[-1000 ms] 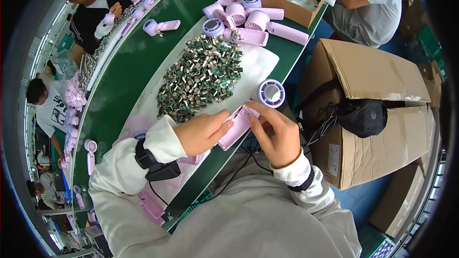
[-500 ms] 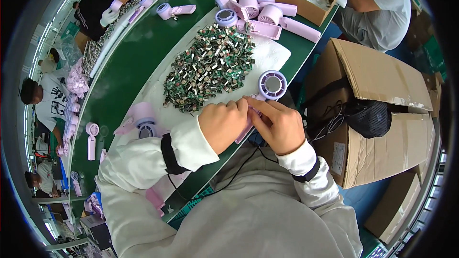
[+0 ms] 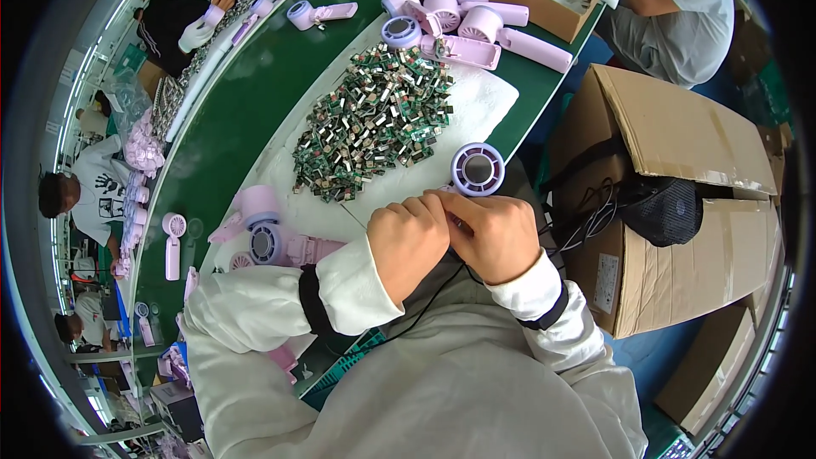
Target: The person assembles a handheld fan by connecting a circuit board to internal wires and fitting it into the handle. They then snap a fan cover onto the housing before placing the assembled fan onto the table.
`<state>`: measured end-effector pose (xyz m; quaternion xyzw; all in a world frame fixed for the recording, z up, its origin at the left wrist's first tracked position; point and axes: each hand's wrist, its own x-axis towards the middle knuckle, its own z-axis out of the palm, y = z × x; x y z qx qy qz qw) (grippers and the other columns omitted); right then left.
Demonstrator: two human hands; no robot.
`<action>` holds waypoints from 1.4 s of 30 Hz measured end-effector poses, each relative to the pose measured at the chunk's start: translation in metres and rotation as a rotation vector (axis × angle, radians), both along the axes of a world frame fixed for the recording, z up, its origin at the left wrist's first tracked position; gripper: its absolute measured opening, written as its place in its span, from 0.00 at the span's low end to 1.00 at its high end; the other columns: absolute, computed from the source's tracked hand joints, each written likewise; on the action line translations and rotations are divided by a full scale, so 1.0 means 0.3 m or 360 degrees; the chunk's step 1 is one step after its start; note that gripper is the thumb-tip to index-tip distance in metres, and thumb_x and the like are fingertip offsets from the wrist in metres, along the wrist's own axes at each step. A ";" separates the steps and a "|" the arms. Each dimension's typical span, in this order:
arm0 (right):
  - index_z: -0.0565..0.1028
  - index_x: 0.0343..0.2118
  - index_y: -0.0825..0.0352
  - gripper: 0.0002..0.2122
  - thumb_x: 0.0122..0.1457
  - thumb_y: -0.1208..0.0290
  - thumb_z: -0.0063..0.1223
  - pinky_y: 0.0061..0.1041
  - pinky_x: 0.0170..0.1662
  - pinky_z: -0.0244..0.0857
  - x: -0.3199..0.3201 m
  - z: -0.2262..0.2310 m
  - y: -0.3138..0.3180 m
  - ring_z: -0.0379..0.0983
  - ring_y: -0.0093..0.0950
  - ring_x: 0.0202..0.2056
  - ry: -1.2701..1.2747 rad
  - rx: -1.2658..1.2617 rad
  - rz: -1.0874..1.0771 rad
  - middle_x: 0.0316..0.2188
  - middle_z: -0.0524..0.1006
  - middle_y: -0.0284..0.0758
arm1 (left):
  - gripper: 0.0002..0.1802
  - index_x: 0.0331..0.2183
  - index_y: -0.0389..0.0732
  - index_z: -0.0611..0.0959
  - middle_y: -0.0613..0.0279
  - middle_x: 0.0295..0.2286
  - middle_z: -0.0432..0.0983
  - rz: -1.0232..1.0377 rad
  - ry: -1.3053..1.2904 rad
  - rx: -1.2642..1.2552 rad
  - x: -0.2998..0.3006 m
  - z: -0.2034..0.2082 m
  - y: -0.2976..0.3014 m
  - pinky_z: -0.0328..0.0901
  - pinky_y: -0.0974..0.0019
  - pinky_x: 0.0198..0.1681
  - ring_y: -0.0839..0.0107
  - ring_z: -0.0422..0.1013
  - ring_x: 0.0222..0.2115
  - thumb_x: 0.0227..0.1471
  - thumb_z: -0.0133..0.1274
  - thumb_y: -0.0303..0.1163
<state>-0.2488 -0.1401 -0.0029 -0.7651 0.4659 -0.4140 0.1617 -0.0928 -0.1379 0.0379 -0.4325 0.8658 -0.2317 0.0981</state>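
A small lilac handheld fan [image 3: 478, 170] is in my two hands, its round grille facing up past my fingers. My left hand [image 3: 410, 242] is closed at the fan's handle, knuckles up. Pressed against it, my right hand [image 3: 497, 238] is also closed on the handle, with thumb and forefinger meeting the left fingers. The handle is mostly covered by both hands. Just beyond them, a heap of small green circuit boards [image 3: 374, 119] lies on a white sheet [image 3: 483, 102]. Beside my left forearm are more pink and lilac fan parts [image 3: 266, 238].
Several pink fans and open housings [image 3: 463, 51] are piled at the back of the green table [image 3: 204, 149]. An open carton [image 3: 544, 21] with white pieces stands behind them. At right are a large cardboard box [image 3: 688, 136], cables and a black mesh item [image 3: 663, 211]. Other people sit around the table.
The fan's head has moved slightly left and nearer to me. Both hands have come closer together, and the strip of pink handle seen below them earlier is now hidden.
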 end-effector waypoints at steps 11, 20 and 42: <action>0.83 0.39 0.64 0.10 0.52 0.74 0.63 0.29 0.26 0.69 -0.010 -0.024 -0.003 0.76 0.34 0.20 -0.0212 -0.0031 0.0093 0.20 0.79 0.37 | 0.08 0.28 0.36 0.75 0.56 0.21 0.77 -0.0272 0.0465 0.0481 0.098 0.082 -0.060 0.70 0.62 0.22 0.63 0.79 0.22 0.53 0.56 0.29; 0.83 0.35 0.67 0.07 0.53 0.75 0.65 0.24 0.22 0.64 0.016 0.001 0.005 0.69 0.25 0.15 -0.0335 0.0229 -0.0022 0.15 0.75 0.36 | 0.09 0.34 0.35 0.76 0.59 0.22 0.77 -0.0230 0.1534 0.1460 0.189 0.017 -0.172 0.69 0.64 0.26 0.67 0.76 0.21 0.56 0.60 0.28; 0.85 0.37 0.67 0.07 0.56 0.74 0.66 0.23 0.25 0.67 0.025 -0.020 -0.008 0.75 0.23 0.20 -0.0329 0.0128 0.0000 0.24 0.82 0.36 | 0.08 0.35 0.38 0.83 0.52 0.27 0.76 0.0178 0.0970 0.0233 0.274 0.090 -0.227 0.67 0.52 0.29 0.51 0.74 0.26 0.54 0.61 0.30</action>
